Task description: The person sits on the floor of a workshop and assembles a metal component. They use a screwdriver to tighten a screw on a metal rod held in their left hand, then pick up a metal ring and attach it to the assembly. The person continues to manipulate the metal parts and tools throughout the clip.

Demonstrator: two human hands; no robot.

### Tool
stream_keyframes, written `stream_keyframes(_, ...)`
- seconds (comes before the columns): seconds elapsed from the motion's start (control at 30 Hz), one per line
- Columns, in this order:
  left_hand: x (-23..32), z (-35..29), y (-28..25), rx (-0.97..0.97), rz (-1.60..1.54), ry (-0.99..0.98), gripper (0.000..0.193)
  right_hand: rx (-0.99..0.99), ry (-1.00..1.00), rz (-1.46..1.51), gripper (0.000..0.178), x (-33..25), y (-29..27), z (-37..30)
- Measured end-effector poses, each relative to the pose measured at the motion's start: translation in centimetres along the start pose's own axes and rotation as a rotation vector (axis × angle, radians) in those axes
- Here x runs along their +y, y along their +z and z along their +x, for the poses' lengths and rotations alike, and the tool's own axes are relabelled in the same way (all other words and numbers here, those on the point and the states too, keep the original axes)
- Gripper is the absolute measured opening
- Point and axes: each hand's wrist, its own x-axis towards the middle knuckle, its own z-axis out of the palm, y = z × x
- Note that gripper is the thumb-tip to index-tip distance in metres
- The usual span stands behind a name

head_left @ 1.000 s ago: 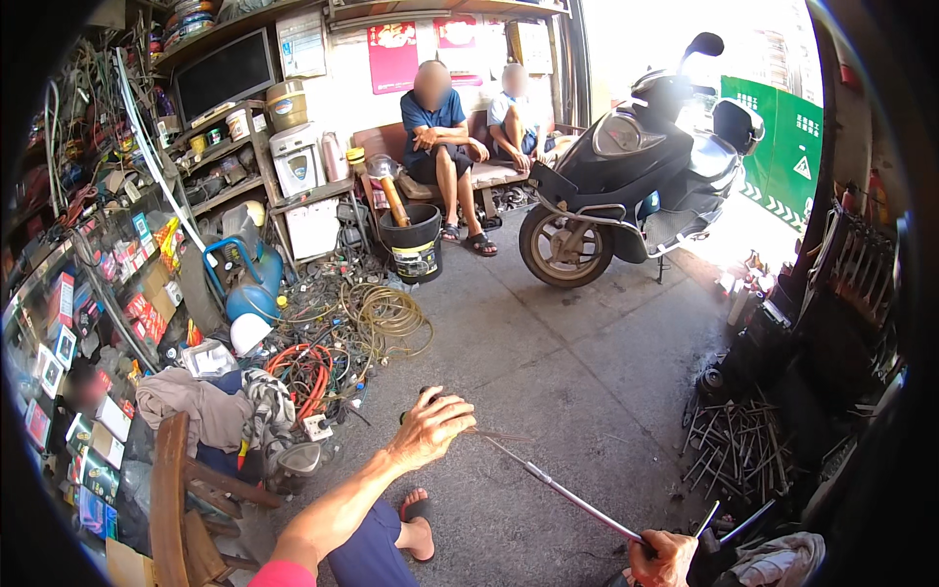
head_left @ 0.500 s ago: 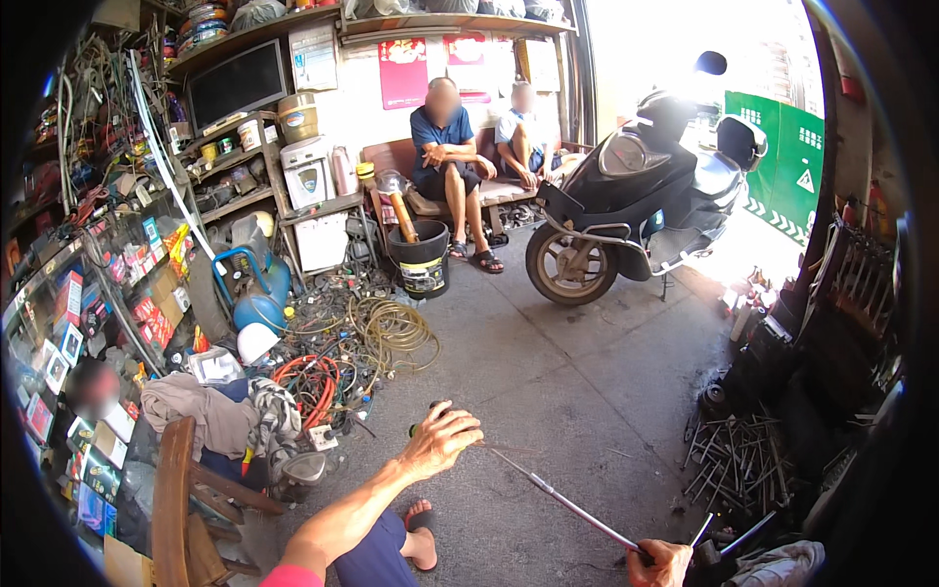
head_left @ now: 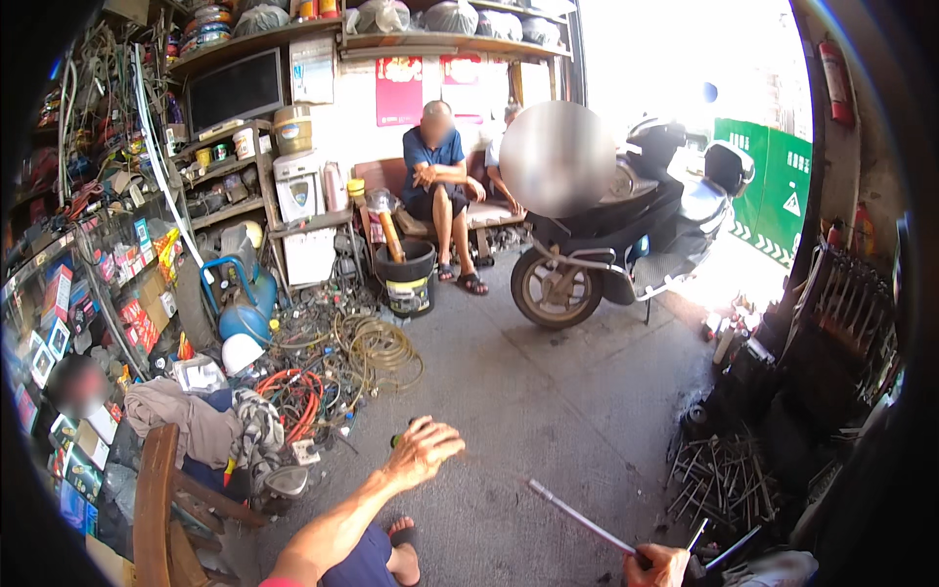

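Our left hand (head_left: 423,453) has shifted slightly left, its grip we cannot tell, and we should steady the metal rod (head_left: 579,515) gripped in our right hand (head_left: 664,565).

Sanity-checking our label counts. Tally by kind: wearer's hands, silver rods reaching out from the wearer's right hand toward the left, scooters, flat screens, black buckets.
Wearer's hands: 2 (left hand, right hand)
Silver rod: 1
Scooter: 1
Flat screen: 1
Black bucket: 1
Total: 6
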Motion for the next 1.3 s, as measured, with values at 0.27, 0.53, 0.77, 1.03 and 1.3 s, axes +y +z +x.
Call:
stream_keyframes(0.27, -1.0, -0.8, 0.8, 0.034, 0.03, -0.004, 0.033, 0.113, -0.098, 0.071, 0.009, 2.5, 1.2, -0.4)
stream_keyframes(0.53, 0.0, 0.0, 1.6, -0.048, 0.021, 0.055, 0.033, 0.082, -0.121, 0.047, 0.009, 2.5, 1.6, 0.1)
stream_keyframes(0.77, 0.4, 0.0, 1.1, -0.054, 0.009, 0.055, 0.03, 0.087, -0.149, -0.004, 0.008, 2.5, 1.5, 0.5)
stream_keyframes(1.03, 1.3, 0.4, 1.4, -0.049, -0.012, 0.136, 0.034, 0.112, -0.156, 0.047, 0.008, 1.2, 1.3, -0.2)
stream_keyframes(1.3, 2.0, 0.3, 1.1, -0.082, 0.02, 0.239, 0.041, -0.007, -0.13, 0.056, 0.007, 1.1, 0.8, -0.7)
